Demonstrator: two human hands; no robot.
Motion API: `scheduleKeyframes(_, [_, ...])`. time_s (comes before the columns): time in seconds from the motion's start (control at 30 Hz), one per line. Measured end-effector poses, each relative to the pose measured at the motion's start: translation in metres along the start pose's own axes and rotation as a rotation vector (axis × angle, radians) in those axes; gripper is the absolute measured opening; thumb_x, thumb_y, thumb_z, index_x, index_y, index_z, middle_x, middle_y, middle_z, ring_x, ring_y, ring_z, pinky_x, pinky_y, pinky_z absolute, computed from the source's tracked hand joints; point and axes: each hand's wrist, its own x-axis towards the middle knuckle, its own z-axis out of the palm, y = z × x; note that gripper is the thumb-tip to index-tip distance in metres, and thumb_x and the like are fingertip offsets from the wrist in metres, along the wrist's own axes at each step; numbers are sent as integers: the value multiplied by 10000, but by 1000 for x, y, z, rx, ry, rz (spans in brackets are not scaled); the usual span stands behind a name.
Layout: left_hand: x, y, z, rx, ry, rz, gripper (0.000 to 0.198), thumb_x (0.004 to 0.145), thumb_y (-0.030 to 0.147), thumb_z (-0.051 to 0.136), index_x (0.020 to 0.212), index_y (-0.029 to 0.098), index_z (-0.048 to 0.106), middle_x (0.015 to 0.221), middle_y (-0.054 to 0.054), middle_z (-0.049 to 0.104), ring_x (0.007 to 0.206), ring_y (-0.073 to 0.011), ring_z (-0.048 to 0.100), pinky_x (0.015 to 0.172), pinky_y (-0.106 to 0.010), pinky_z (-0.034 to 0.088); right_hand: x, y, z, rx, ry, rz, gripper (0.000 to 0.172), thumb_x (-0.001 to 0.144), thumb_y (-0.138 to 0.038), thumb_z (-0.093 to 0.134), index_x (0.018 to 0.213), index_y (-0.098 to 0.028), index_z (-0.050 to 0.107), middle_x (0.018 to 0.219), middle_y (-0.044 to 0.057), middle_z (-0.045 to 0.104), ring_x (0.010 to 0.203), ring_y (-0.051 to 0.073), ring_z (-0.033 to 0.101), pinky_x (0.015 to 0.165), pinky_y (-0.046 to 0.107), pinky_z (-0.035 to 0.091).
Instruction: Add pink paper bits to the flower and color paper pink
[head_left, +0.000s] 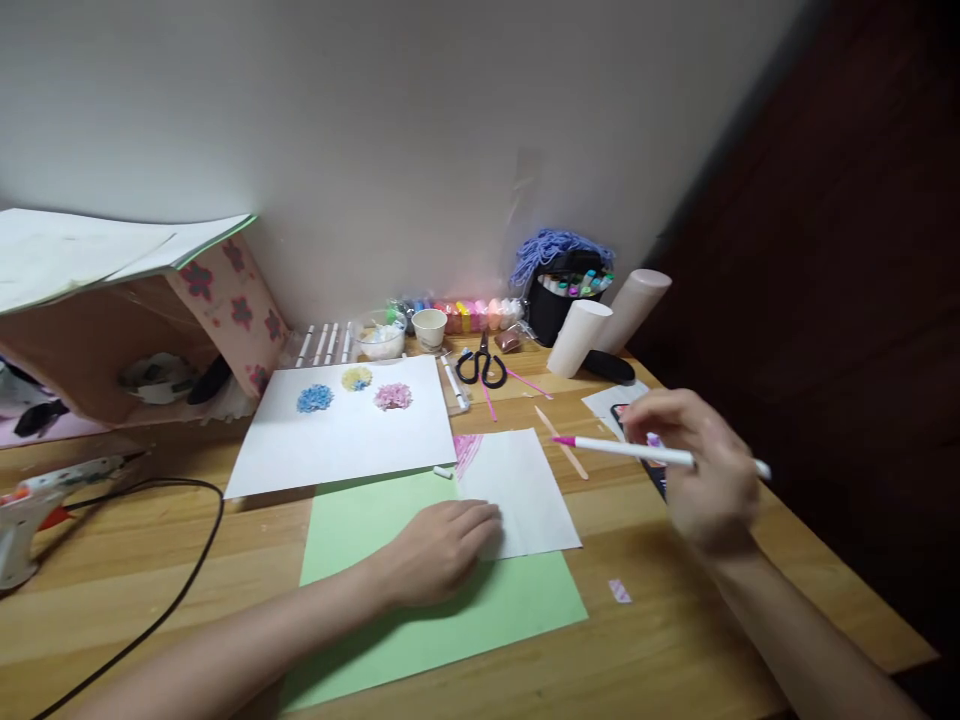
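My left hand [439,550] lies flat with fingers stretched out on a green sheet [420,620], its fingertips pressing the lower left edge of a small white paper [525,490]. That paper has pink colouring at its top left corner [466,450]. My right hand [701,465] hovers to the right of the paper, closed round a white marker with a pink tip [630,450]; the tip points left. The hand is slightly blurred.
A larger white sheet [345,440] carries blue, yellow and pink fluffy blobs. Behind it are scissors [481,368], a paper cup [430,327], a row of colour pots, a marker holder [562,295] and two cardboard tubes. A glue gun [37,500] with black cable lies left.
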Motion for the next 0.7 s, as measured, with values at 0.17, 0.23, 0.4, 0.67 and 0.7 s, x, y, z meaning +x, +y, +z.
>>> scheduleKeyframes(0.17, [13, -11, 3, 31, -46, -60, 320, 887, 205, 404, 1190, 120, 460, 1264, -148, 559, 1137, -234, 544, 952, -363, 455, -2, 71, 49, 435, -82, 515, 518, 880, -571, 303, 661, -197, 586, 433, 0, 453, 370, 122, 347, 359, 243, 240])
scheduleKeyframes(0.23, [10, -13, 4, 33, -42, -61, 304, 901, 221, 384, 1176, 123, 466, 1242, -145, 565, 1146, -229, 532, 954, -355, 447, -13, 86, 56, 481, -165, 545, 476, 862, -587, 385, 731, -195, 620, 520, 21, 542, 452, 139, 451, 414, 246, 345])
scheduleKeyframes(0.4, [2, -10, 9, 29, -77, -122, 252, 897, 233, 393, 1115, 148, 486, 1138, -138, 591, 1083, -229, 549, 882, -353, 478, -35, 94, 63, 379, -384, 506, 261, 831, -459, 584, 913, -217, 638, 796, 33, 622, 683, 155, 544, 633, 270, 452])
scheduleKeyframes(0.67, [-1, -12, 15, 6, 24, -169, 259, 852, 161, 425, 1095, 131, 511, 1173, -133, 589, 1050, -251, 558, 860, -372, 500, -40, 92, 71, 208, -512, 456, 151, 884, -373, 551, 925, -228, 551, 697, -5, 616, 690, 157, 578, 683, 275, 448])
scheduleKeyframes(0.7, [-1, -13, 16, 16, 39, -174, 266, 849, 146, 425, 1098, 123, 514, 1182, -134, 590, 1043, -254, 562, 855, -373, 503, -40, 91, 71, 217, -527, 449, 152, 876, -362, 565, 944, -226, 550, 738, 2, 628, 725, 162, 596, 702, 278, 458])
